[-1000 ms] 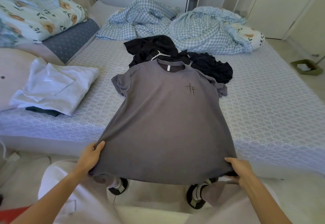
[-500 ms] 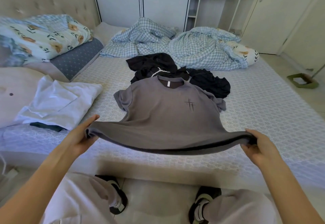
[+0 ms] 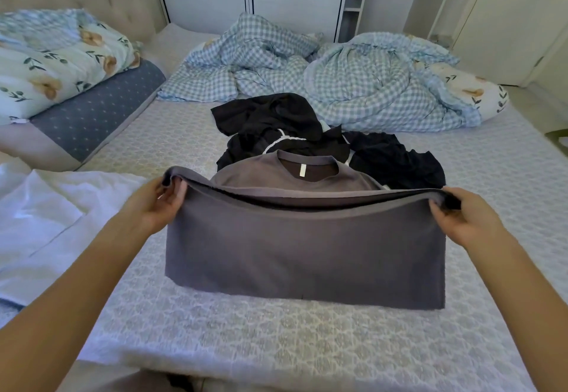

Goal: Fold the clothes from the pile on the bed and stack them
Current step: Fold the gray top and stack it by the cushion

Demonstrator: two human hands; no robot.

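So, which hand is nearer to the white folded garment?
Left. The left hand grips the gray T-shirt hem beside the white folded garment; the right hand grips the opposite hem corner, across the shirt.

No readable text; the grey T-shirt's [image 3: 304, 238] white neck tag [image 3: 302, 172] looks blank.

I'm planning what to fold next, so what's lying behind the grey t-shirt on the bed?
Behind the grey t-shirt, a pile of black clothes with a white drawstring lies on the bed. The shirt's collar end overlaps its near edge, hiding part of it; individual garments cannot be counted.
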